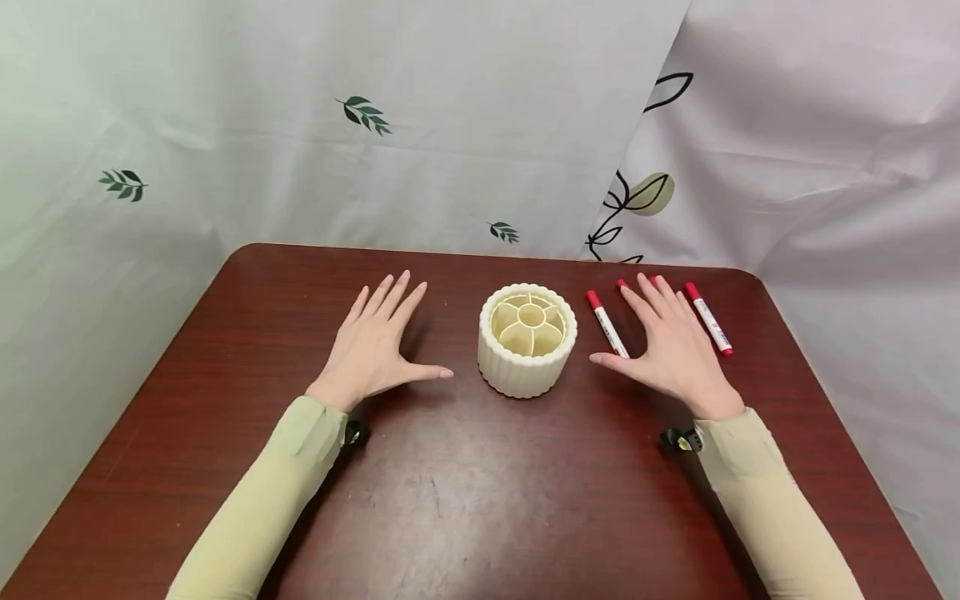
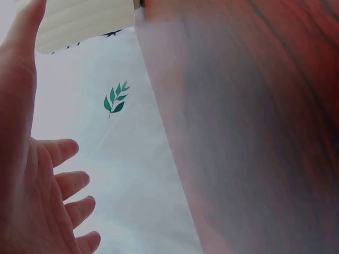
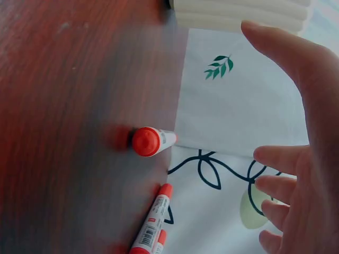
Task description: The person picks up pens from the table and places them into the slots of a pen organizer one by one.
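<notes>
A cream, ribbed round pen holder (image 1: 517, 375) with several inner compartments stands upright at the middle of the table. To its left my left hand (image 1: 371, 350) is spread over the table, fingers straight, thumb pointing toward the holder, holding nothing. On the other side my right hand (image 1: 675, 354) is likewise spread, its palm above several red-capped white markers. One marker (image 1: 607, 323) lies between the holder and that hand; another marker (image 1: 708, 318) lies to the hand's right. Red caps of others show past the fingertips, their bodies partly hidden. In the right wrist view a marker (image 3: 153, 141) appears end-on.
The dark red-brown wooden table (image 1: 450, 500) has rounded far corners. Behind it hangs a pale cloth (image 1: 465, 125) printed with leaves, close to the far edge. A small dark device is strapped at each wrist.
</notes>
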A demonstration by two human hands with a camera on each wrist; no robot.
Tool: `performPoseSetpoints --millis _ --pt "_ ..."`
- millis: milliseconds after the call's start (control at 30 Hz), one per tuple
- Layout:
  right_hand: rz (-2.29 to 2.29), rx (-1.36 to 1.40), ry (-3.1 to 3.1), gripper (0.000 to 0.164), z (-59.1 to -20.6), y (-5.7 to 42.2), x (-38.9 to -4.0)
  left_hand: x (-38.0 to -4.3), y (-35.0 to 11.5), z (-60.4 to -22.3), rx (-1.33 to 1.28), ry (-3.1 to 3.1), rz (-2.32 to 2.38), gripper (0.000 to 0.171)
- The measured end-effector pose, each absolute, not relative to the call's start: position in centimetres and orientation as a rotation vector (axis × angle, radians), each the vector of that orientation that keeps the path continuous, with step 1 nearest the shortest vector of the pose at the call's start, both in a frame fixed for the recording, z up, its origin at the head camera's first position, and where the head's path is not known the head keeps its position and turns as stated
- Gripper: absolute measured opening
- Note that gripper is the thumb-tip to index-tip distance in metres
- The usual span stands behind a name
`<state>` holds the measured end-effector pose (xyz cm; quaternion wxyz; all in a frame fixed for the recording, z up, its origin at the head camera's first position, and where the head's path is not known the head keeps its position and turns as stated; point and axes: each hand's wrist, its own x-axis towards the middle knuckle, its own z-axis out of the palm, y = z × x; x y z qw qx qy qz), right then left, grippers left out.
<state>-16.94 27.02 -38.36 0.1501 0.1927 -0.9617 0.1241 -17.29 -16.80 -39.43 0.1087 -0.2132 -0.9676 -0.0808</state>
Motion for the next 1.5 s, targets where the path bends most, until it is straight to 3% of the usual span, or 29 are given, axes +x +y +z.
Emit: performPoseSetpoints --millis 800,1233,1500 --pt "0.684 0.352 -2.635 0.079 -35.8 27.0 -16.5 -17.1 -14.2 -38.0 -0.734 -2.645 -0.533 0.129" --pt "0.862 0.237 -2.610 0.068 -35.5 26.8 -16.7 -16.4 -10.8 -37.2 -0.702 -2.600 -1.192 0.118" --pt "0.952 0.142 -2.662 0.063 -36.3 26.5 -16.9 -16.6 -8.5 -37.2 -0.746 -2.546 -1.365 0.116"
